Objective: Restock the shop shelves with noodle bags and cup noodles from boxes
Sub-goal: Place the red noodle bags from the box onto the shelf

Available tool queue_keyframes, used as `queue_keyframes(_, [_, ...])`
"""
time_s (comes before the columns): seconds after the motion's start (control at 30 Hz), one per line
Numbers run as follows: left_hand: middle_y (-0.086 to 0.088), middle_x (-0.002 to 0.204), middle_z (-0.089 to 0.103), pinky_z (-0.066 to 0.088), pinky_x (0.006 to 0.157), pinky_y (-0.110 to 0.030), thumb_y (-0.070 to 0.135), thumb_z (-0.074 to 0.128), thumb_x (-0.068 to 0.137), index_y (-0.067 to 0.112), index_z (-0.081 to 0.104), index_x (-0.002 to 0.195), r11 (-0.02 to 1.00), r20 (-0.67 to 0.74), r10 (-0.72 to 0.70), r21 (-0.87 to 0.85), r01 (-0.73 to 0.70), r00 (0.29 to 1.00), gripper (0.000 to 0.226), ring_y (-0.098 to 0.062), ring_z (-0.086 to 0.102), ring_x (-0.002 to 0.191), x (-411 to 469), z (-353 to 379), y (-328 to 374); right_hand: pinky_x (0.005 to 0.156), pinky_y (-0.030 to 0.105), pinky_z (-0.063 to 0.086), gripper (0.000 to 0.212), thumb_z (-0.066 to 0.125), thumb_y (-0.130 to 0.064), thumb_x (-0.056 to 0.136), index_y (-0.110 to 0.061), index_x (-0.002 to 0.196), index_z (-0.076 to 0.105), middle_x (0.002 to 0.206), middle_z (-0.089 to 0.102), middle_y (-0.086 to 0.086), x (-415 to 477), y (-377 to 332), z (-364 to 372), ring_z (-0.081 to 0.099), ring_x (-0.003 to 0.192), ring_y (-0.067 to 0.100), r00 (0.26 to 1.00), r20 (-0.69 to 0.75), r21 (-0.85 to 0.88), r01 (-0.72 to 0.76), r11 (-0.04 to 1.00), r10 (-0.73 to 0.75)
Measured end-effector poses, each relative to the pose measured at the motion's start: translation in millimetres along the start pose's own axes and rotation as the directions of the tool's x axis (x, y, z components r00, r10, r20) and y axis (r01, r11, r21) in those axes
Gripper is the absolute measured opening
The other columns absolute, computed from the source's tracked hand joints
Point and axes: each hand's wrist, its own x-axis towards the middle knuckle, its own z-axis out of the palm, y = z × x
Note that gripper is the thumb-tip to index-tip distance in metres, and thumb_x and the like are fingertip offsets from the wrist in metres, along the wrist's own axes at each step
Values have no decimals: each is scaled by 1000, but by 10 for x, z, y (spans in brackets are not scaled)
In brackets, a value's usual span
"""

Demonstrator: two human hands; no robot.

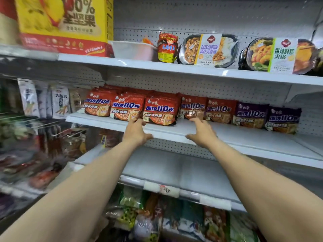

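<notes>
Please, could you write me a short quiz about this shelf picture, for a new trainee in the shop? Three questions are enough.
1. True or false: the left hand carries a cup of noodles.
2. The right hand reaches onto the middle shelf. What colour are the noodle bags at its fingertips? A. red B. purple C. yellow
3. How many purple noodle bags stand in front at the right end of the row?

Key: 1. False: both hands are open and hold nothing. 2. A. 3. Two.
</notes>
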Motion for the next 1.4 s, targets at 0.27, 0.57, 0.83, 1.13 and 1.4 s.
queue_keyframes(0.27, [-13, 127, 46, 43, 103, -39, 37, 82, 76, 16, 52, 129, 990, -33, -108, 92, 110, 994, 64, -32, 53, 114, -498, -459, -630, 106, 41, 43, 67, 75, -34, 88, -25, 146, 41, 150, 40, 12, -447, -499, 561, 48, 130, 33, 982, 179, 122, 35, 992, -56])
queue_keyframes(0.57, [-15, 131, 44, 42, 99, -37, 39, 78, 79, 16, 53, 130, 964, 3, -232, 138, 229, 973, 62, -33, 51, 116, -629, -640, -1728, 104, 43, 45, 67, 74, -40, 87, -27, 144, 43, 152, 41, 8, -441, -1206, 1599, 47, 132, 31, 929, 353, 125, 71, 990, -112])
queue_keyframes(0.83, [-17, 128, 49, 42, 92, -34, 40, 74, 82, 14, 52, 129, 906, 68, -402, 176, 386, 913, 57, -31, 50, 114, -320, -709, -3191, 100, 36, 44, 60, 70, -47, 88, -22, 139, 51, 144, 50, 9, -166, -2062, 2887, 52, 126, 28, 863, 481, 148, 94, 984, -155])
queue_keyframes(1.13, [-13, 130, 54, 46, 92, -36, 48, 76, 75, 17, 53, 129, 811, 224, -579, 250, 528, 784, 66, -32, 53, 114, 81, -630, -5003, 87, 28, 44, 45, 66, -44, 93, -18, 129, 59, 130, 63, 6, -47, -2768, 4503, 60, 115, 24, 687, 722, 148, -34, 988, -84])
queue_keyframes(1.4, [-13, 120, 61, 41, 96, -35, 38, 76, 81, 9, 57, 128, 745, 352, -666, 282, 604, 657, 58, -30, 46, 121, -17, -240, -6107, 79, 27, 43, 29, 67, -39, 94, -14, 109, 67, 100, 66, 0, -351, -2890, 5813, 62, 103, 22, 511, 859, 98, -193, 976, 15])
